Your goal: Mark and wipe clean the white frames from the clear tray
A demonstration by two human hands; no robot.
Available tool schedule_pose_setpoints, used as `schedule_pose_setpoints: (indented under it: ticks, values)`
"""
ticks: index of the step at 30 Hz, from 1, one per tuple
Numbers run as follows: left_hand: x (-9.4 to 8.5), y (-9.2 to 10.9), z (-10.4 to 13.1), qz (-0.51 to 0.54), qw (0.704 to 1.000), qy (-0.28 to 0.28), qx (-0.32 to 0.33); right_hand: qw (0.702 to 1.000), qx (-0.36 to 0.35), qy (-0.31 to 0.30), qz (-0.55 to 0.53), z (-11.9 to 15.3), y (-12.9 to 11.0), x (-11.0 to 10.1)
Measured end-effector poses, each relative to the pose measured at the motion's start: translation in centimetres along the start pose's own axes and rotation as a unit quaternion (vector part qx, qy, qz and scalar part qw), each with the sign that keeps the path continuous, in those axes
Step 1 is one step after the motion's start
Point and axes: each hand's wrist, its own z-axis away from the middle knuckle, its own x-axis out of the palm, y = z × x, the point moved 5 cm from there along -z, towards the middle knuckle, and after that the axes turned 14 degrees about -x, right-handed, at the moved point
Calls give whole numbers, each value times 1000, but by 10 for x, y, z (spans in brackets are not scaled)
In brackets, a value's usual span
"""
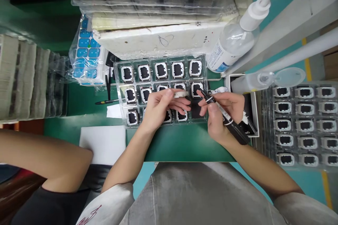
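here, a clear tray (138, 85) holds white-rimmed parts (161, 70).

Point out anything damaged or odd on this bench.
The white block behind the clear tray looks worn: a looped scribble marks its face, and its lower edge looks rough. I see no spill.

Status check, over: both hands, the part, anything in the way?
Left hand holding white part, edge-on to camera. Right hand holding black marker, apart from white part. Left hand partly blocking view of tray.
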Motion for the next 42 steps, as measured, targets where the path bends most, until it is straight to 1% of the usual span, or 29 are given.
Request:
schedule_pose_setpoints:
  ticks: [3, 5, 7, 11, 14, 16, 20, 23, 27, 30, 34, 38, 42]
  values:
    - [-3, 0, 1, -4, 999, 33, -31, 999, -48, -17, 17, -5, -4, 3]
    - [-2, -2, 1, -5, 998, 34, -52, 997, -75, -24, 15, -8, -5, 5]
    - [1, -4, 1, -3, 997, 23, -75, 996, -86, -31, 6, -9, -4, 6]
    - [8, -7, 0, 5, 994, -3, -108, 996, -73, -44, -1, -8, -4, 8]
    - [7, -8, 0, 8, 993, -1, -114, 997, -57, -45, 7, -8, -5, 9]
    - [7, -8, 1, 14, 993, -9, -118, 998, -51, -41, 13, -8, -6, 9]
    - [12, -7, 2, 42, 987, -79, -134, 997, -48, -35, 48, -8, -6, 9]
    - [15, -6, 0, 65, 978, -119, -157, 997, -35, -51, 46, -9, -6, 10]
    - [13, -8, -3, 80, 974, -116, -177, 997, -39, -64, 22, -10, -9, 9]
    - [12, -8, -5, 86, 975, -115, -172, 997, -36, -70, 13, -9, -10, 9]
    - [11, -8, -4, 101, 974, -127, -159, 997, -25, -79, 6, -8, -9, 10]
    - [12, -8, -4, 122, 970, -142, -159, 997, -35, -67, -17, -8, -11, 9]
    - [12, -9, -5, 149, 961, -151, -175, 995, -54, -83, -25, -8, -8, 8]
